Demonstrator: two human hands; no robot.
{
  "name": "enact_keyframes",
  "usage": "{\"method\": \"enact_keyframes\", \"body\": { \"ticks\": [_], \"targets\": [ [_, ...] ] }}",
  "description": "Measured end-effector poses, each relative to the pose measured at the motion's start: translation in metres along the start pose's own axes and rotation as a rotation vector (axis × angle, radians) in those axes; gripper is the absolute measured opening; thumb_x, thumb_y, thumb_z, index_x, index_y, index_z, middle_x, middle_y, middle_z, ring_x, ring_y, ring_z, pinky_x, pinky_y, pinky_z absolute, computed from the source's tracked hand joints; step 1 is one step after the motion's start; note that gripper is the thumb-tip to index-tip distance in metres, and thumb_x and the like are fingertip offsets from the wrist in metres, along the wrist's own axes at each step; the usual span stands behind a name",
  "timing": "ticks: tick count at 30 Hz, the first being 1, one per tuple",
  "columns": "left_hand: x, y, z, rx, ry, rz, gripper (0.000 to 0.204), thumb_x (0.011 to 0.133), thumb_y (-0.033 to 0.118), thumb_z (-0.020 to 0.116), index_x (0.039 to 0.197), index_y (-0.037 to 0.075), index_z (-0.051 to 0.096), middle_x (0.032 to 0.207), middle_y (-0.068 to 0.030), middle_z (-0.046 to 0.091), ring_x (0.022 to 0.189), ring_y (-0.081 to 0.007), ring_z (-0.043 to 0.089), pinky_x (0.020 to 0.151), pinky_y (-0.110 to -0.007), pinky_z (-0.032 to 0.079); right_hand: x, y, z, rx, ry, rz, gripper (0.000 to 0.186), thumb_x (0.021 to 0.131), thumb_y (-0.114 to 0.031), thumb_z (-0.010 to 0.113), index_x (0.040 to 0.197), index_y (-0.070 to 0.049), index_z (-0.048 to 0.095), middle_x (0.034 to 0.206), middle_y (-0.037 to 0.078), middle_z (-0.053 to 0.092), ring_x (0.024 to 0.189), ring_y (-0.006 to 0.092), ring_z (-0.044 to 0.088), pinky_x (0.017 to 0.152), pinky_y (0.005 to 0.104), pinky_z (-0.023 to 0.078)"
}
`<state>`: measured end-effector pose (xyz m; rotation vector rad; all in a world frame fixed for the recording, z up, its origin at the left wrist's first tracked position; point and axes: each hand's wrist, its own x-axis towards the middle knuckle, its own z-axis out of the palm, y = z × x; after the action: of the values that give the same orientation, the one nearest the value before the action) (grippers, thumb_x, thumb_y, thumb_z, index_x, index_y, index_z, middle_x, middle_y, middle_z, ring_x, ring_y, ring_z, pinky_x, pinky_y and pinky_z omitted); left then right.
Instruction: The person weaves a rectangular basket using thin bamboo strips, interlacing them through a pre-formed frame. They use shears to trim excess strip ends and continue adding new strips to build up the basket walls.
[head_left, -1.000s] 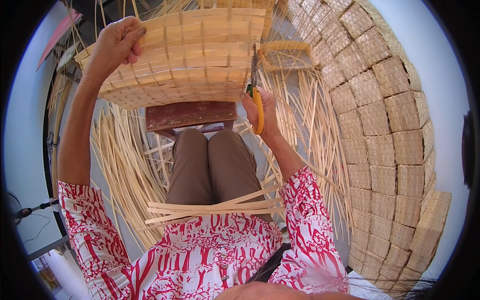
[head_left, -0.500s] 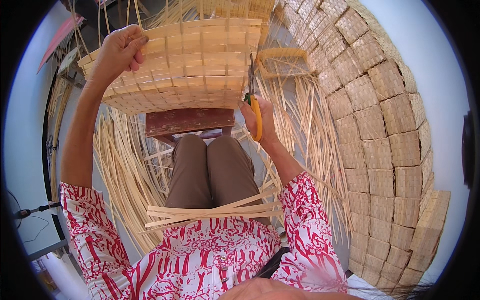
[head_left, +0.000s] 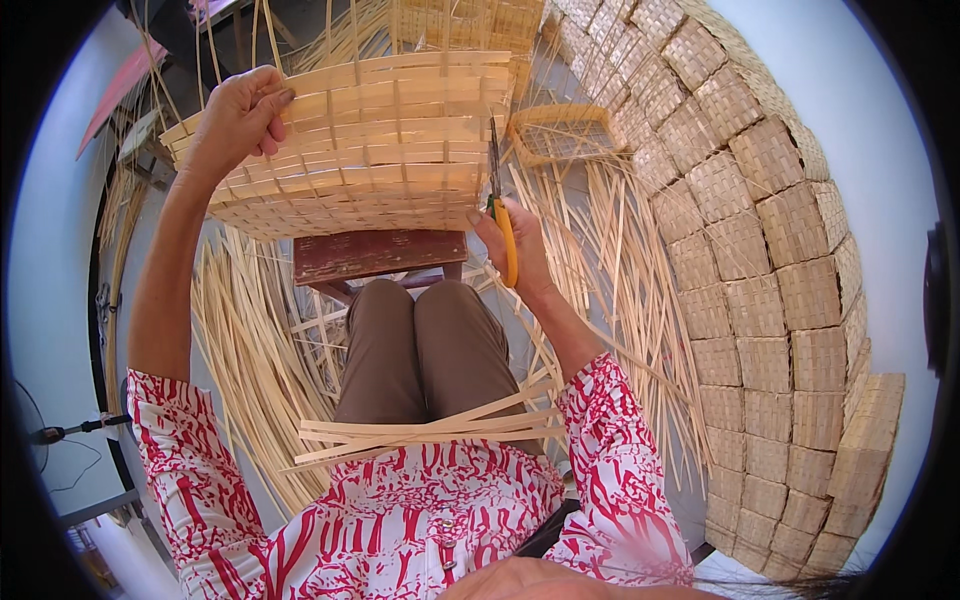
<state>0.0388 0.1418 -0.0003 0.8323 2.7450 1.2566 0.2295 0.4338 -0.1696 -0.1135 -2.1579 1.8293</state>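
A: I'm looking down at the right hand [head_left: 520, 250], which is closing around the orange handles of the scissors [head_left: 500, 215]. The blades are pointing straight up and away from the wrist.

B: And the woven basket [head_left: 360, 150]?

A: It's lying just above and to the left of that hand, tipped on its side over the small red-brown stool [head_left: 378, 255]. The scissor tips are touching its right edge, where the loose strip ends are sticking out.

B: The other hand?

A: The left hand [head_left: 235, 120] is gripping the far left corner of the basket, fingers curling over the rim. So the basket's long axis is running hand to hand, with the blades crossing it upright.

B: Which is nearer the cut?

A: The right, I'm judging. Loose bamboo strips [head_left: 420, 432] are lying across my lap, well below both hands.
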Motion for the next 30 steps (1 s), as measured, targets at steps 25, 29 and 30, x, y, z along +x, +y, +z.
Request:
{"method": "enact_keyframes", "body": {
  "ticks": [25, 29, 30],
  "targets": [
    [-0.002, -0.003, 0.0, 0.024, 0.012, 0.015, 0.024, 0.104, 0.024, 0.056, 0.087, 0.007, 0.056, 0.058, 0.0006, 0.058, 0.044, -0.0029, 0.052, 0.04, -0.018, 0.038, 0.005, -0.012, -0.004, 0.092, -0.052, 0.085, 0.023, 0.096, -0.018, 0.065, 0.079, -0.005, 0.058, 0.068, -0.007, 0.047, 0.067, 0.0034, 0.041, 0.059, 0.0229, 0.036],
    [-0.001, -0.007, -0.001, 0.005, 0.008, 0.022, 0.023, 0.103, 0.023, 0.057, 0.087, 0.007, 0.056, 0.059, 0.0001, 0.058, 0.044, -0.0032, 0.053, 0.04, -0.018, 0.038, 0.001, -0.011, -0.001, 0.134, -0.037, 0.077, 0.021, 0.096, -0.016, 0.064, 0.08, -0.003, 0.059, 0.068, -0.006, 0.049, 0.067, 0.0036, 0.042, 0.058, 0.0234, 0.037],
    [-0.001, -0.005, 0.0, 0.004, 0.007, 0.026, 0.023, 0.103, 0.022, 0.056, 0.087, 0.007, 0.056, 0.059, 0.0, 0.058, 0.044, -0.0033, 0.053, 0.04, -0.018, 0.039, 0.002, -0.011, -0.001, 0.126, -0.033, 0.066, 0.021, 0.096, -0.016, 0.064, 0.08, -0.003, 0.059, 0.068, -0.006, 0.049, 0.066, 0.0037, 0.042, 0.058, 0.0236, 0.037]
  ]
}}
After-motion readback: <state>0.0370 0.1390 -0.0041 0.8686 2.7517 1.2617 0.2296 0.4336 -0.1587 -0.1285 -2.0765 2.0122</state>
